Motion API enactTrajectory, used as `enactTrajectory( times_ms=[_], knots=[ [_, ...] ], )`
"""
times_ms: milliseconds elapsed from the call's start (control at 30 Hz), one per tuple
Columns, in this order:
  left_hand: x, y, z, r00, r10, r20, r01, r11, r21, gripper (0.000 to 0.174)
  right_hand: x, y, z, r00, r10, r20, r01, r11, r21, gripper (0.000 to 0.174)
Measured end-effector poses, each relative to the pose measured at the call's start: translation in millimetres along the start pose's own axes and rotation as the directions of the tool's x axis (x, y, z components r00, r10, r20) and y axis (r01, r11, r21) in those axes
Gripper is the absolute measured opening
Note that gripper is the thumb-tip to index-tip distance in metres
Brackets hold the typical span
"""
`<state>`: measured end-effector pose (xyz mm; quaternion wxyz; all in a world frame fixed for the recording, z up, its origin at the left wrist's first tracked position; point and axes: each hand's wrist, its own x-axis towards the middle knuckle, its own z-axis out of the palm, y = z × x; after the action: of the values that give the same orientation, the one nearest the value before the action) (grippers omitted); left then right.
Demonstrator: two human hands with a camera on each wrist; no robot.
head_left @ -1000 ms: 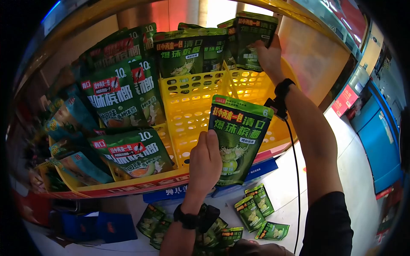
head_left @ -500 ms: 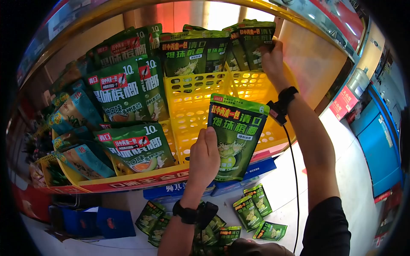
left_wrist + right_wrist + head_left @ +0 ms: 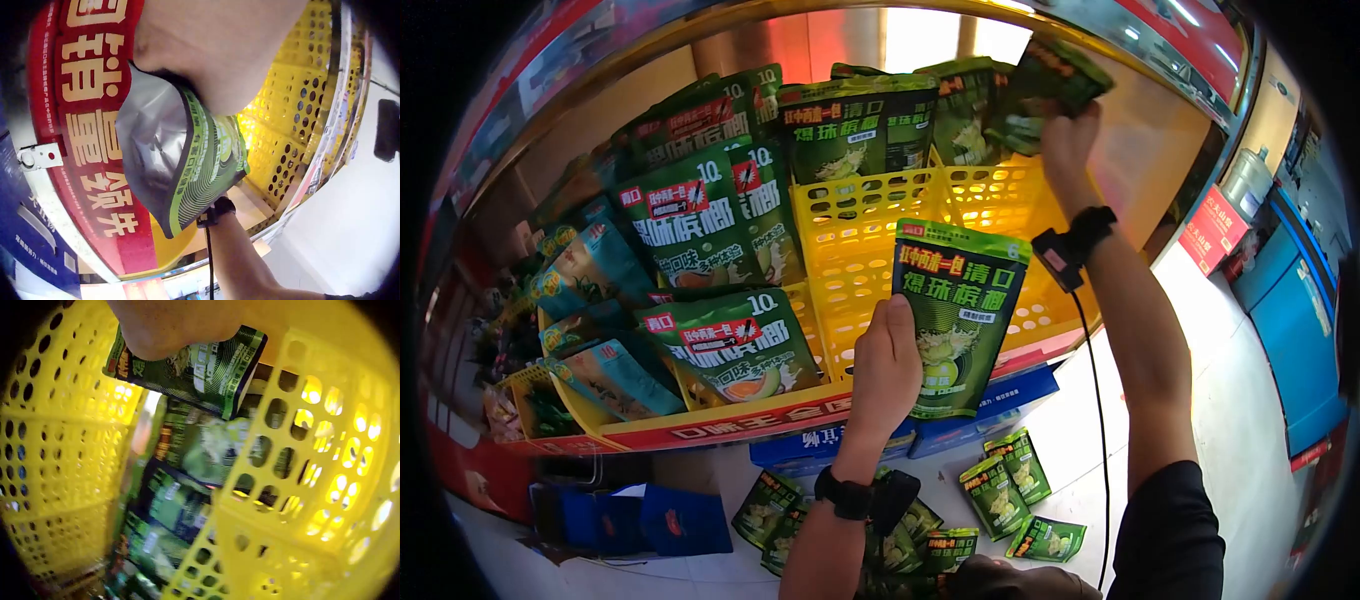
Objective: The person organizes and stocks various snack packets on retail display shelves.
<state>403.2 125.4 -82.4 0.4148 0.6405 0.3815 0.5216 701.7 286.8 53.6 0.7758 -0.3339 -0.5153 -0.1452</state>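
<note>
My left hand (image 3: 887, 370) grips a green snack pouch (image 3: 960, 320) by its left edge, upright in front of the yellow plastic rack (image 3: 855, 255). The left wrist view shows this pouch's silver back and green-edged side. At the rack's back right, my right hand (image 3: 1070, 145) holds a second green pouch (image 3: 1040, 80), tilted with its top to the right. In the right wrist view that pouch (image 3: 234, 369) hangs over a perforated yellow compartment wall (image 3: 294, 425), with more green pouches (image 3: 206, 453) behind it. Upright green pouches (image 3: 840, 135) stand in the back row to its left.
Larger green pouches (image 3: 690, 215) and teal pouches (image 3: 615, 375) fill the rack's left compartments. On the floor below lie several green pouches (image 3: 995, 495) and an open blue box (image 3: 685, 520). A black cable (image 3: 1103, 430) hangs from the right wrist camera.
My right hand has shifted slightly right, and its pouch has gone from upright to tilted, away from the neighbouring pouch. The left hand keeps its pouch in nearly the same place.
</note>
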Motion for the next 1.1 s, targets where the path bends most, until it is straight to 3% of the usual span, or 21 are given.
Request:
enactTrajectory(
  times_ms=[67,133,167,233,300,367,400,467,500,567,600,667,700,733,767,800,867,933,967,1033,1100],
  knots=[
    [-0.6,1.9,-3.5,0.997,-0.067,0.048,0.066,0.998,0.025,0.045,2.6,-23.7,0.7,0.998,-0.018,-0.066,0.012,0.995,-0.094,0.030],
    [-1.5,0.5,-3.7,0.994,-0.078,0.078,0.075,0.996,0.040,0.045,-2.0,-46.4,2.2,0.978,-0.182,0.105,0.200,0.958,-0.204,0.028],
    [-1.6,-1.8,-0.6,0.993,-0.076,0.090,0.073,0.997,0.036,0.045,-4.5,-31.2,0.4,0.986,-0.105,0.134,0.147,0.918,-0.368,0.028],
    [1.3,-9.0,5.1,0.999,0.049,-0.001,-0.049,0.993,-0.109,0.045,-11.8,4.9,-3.1,0.974,0.036,0.222,0.035,0.951,-0.308,0.029],
    [2.2,-10.8,6.0,0.998,0.067,-0.021,-0.068,0.995,-0.074,0.045,-21.4,14.0,-3.7,0.963,0.097,0.251,-0.011,0.947,-0.322,0.029],
    [0.4,-10.7,4.7,0.996,0.077,-0.047,-0.079,0.996,-0.036,0.044,-36.9,13.0,-7.6,0.853,0.448,0.268,-0.250,0.801,-0.544,0.043],
    [-0.1,-7.7,3.7,0.998,0.054,-0.028,-0.055,0.998,-0.038,0.044,-38.5,11.3,-4.9,0.852,0.449,0.269,-0.251,0.801,-0.543,0.043],
    [-0.3,-5.9,2.3,1.000,0.026,-0.015,-0.027,0.999,-0.038,0.044,-42.6,8.9,5.8,0.978,0.160,0.133,-0.068,0.850,-0.522,0.050],
    [-0.2,-6.2,2.6,0.999,0.037,-0.022,-0.037,0.999,-0.031,0.044,-43.8,-1.7,11.8,0.977,0.163,0.139,-0.068,0.852,-0.519,0.050],
    [1.3,-9.0,2.3,0.999,0.042,-0.027,-0.042,0.999,-0.022,0.045,-45.1,-36.1,15.6,0.960,-0.220,0.175,0.281,0.768,-0.575,0.056],
    [2.5,-12.3,2.9,0.999,0.031,-0.044,-0.034,0.998,-0.061,0.045,-46.9,-44.3,11.2,0.961,-0.214,0.176,0.277,0.768,-0.578,0.056],
    [2.6,-13.8,3.2,0.998,0.024,-0.065,-0.031,0.994,-0.108,0.046,-46.2,-62.2,3.0,0.900,-0.258,0.352,0.422,0.721,-0.549,0.053],
    [2.7,-13.4,2.8,0.996,-0.011,-0.093,-0.004,0.987,-0.163,0.046,-49.1,-78.2,-6.8,0.872,-0.003,0.489,0.260,0.850,-0.459,0.048],
    [2.5,-12.5,3.4,0.992,-0.048,-0.121,0.020,0.975,-0.221,0.046,-54.9,-98.8,-18.7,0.746,0.223,0.627,0.059,0.917,-0.396,0.044],
    [1.8,-6.4,4.3,0.988,-0.022,-0.151,-0.023,0.957,-0.289,0.044,-58.9,-124.3,-26.2,0.526,0.422,0.738,-0.204,0.905,-0.373,0.042],
    [1.3,-4.0,4.6,0.987,-0.022,-0.156,-0.025,0.955,-0.296,0.044,-66.1,-145.7,-34.9,0.238,0.534,0.811,-0.449,0.801,-0.396,0.041],
    [1.5,-1.4,2.4,0.970,-0.032,-0.240,-0.015,0.982,-0.190,0.042,-84.2,-164.5,-58.0,-0.206,0.503,0.839,-0.627,0.590,-0.508,0.047],
    [2.1,-7.4,1.2,0.973,-0.032,-0.227,-0.017,0.978,-0.209,0.040,-130.3,-176.8,-63.6,0.049,0.180,0.982,-0.625,0.773,-0.111,0.052],
    [0.6,-6.7,0.3,0.983,-0.011,-0.185,-0.035,0.970,-0.241,0.039,-138.3,-178.3,-65.9,0.053,0.188,0.981,-0.620,0.776,-0.115,0.052],
    [-0.9,-4.2,-0.2,0.991,0.014,-0.135,-0.051,0.960,-0.274,0.038,-146.3,-180.9,-70.8,0.160,0.280,0.947,-0.552,0.821,-0.149,0.055],
    [-1.3,-2.1,-6.2,0.999,-0.053,0.007,0.052,0.925,-0.377,0.036,-118.6,-168.7,-76.9,0.133,0.457,0.879,-0.679,0.688,-0.255,0.052]
  ],
)
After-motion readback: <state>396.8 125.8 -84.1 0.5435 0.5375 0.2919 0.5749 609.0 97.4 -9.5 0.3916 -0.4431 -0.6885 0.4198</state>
